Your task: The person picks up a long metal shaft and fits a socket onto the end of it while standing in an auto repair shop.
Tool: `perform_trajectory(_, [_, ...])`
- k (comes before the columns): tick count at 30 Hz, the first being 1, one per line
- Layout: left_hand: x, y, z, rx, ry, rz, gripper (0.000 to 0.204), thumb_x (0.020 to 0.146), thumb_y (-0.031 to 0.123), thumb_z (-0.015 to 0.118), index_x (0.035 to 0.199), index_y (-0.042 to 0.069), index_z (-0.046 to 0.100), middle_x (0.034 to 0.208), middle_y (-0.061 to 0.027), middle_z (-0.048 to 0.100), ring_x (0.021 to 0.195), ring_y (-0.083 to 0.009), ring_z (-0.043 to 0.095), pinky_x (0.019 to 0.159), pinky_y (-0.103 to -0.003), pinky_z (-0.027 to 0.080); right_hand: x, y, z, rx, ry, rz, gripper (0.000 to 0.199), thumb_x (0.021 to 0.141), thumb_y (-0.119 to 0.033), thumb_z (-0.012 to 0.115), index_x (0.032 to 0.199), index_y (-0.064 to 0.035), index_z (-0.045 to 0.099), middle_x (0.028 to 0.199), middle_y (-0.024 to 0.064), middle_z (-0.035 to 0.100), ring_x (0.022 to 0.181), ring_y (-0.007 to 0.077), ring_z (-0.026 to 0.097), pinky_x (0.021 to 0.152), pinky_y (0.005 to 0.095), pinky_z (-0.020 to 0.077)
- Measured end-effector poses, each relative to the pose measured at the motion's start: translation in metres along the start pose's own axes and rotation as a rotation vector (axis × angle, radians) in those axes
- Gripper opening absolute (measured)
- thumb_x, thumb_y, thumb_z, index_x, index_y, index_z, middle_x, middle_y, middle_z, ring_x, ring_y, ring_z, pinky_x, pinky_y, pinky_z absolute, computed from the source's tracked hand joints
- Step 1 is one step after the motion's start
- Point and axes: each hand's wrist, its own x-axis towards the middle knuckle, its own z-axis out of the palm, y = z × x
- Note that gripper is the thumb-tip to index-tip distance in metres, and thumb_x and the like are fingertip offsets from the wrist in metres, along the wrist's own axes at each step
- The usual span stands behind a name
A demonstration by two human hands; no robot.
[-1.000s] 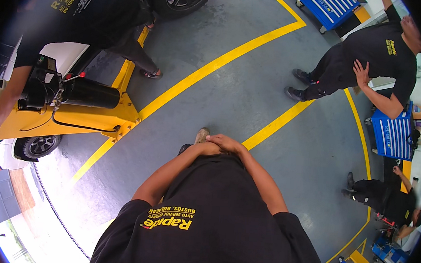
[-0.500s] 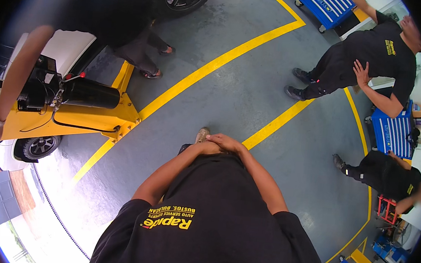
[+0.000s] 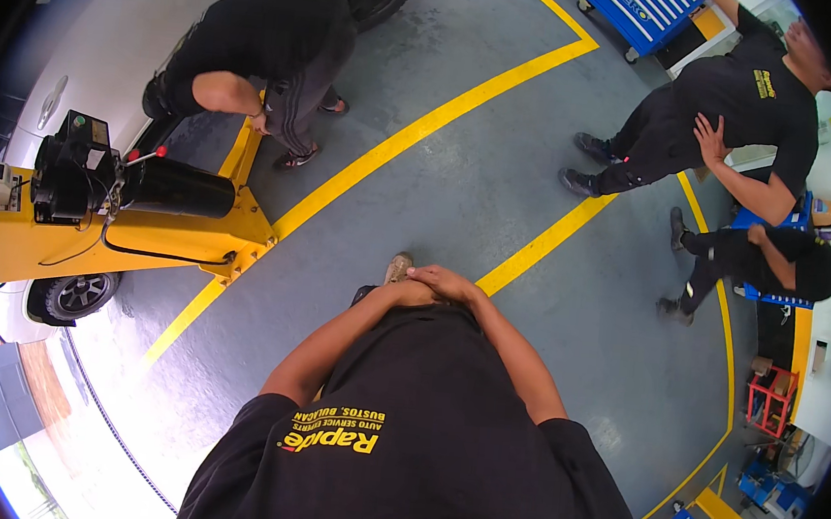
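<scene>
Head view: right hand (image 3: 445, 284) over left hand (image 3: 403, 293), seemingly clasped, empty.

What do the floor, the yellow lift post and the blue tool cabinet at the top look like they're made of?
The floor looks like concrete under a smooth grey coating with painted yellow lines; it shows a soft sheen. The yellow lift post appears to be painted steel, with flat plates and hard edges. The blue tool cabinet seems to be painted sheet metal with pale drawer fronts. The person's hands rest clasped, holding nothing.
</scene>
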Motion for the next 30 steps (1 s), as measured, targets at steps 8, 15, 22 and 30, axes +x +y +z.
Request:
perform_trajectory(8, [0.002, -0.005, 0.004, -0.008, -0.017, -0.04, 0.039, 0.105, 0.025, 0.043, 0.131, 0.007, 0.066, 0.136, -0.0167, 0.063, 0.13, -0.034, 0.055, 0.111, -0.043, 0.039, 0.003, 0.005, -0.003, 0.039, -0.021, 0.015, 0.051, 0.107, -0.041, 0.051, 0.118, 0.0052, 0.07, 0.111, 0.0088, 0.073, 0.101, 0.0146, 0.064, 0.094, 0.0278, 0.0492])
perform_trajectory(15, [-0.002, 0.015, -0.017, -0.026, -0.033, -0.051, 0.039, 0.105, 0.026, 0.044, 0.131, 0.006, 0.066, 0.137, -0.0191, 0.062, 0.131, -0.0352, 0.054, 0.111, -0.043, 0.04, 0.002, 0.003, -0.005, 0.026, -0.009, 0.019, 0.05, 0.107, -0.04, 0.052, 0.118, 0.0048, 0.07, 0.111, 0.0084, 0.073, 0.1, 0.0145, 0.064, 0.092, 0.0274, 0.0493])
perform_trajectory(22, [0.001, 0.001, -0.004, -0.057, -0.018, -0.044, 0.039, 0.105, 0.025, 0.045, 0.131, 0.005, 0.066, 0.137, -0.0194, 0.062, 0.13, -0.035, 0.055, 0.111, -0.042, 0.04, 0.004, 0.002, -0.008, 0.013, -0.018, 0.019, 0.049, 0.107, -0.04, 0.052, 0.117, 0.0042, 0.071, 0.107, 0.0068, 0.073, 0.095, 0.0135, 0.064, 0.088, 0.0277, 0.0509])
perform_trajectory(30, [0.014, -0.041, 0.025, -0.127, 0.046, -0.003, 0.039, 0.105, 0.025, 0.045, 0.13, 0.004, 0.066, 0.136, -0.0194, 0.062, 0.13, -0.0347, 0.055, 0.111, -0.042, 0.04, 0.005, 0.003, -0.011, 0.011, -0.013, -0.019, 0.048, 0.107, -0.039, 0.052, 0.116, 0.0039, 0.071, 0.108, 0.0066, 0.073, 0.098, 0.0129, 0.063, 0.091, 0.0277, 0.0497])
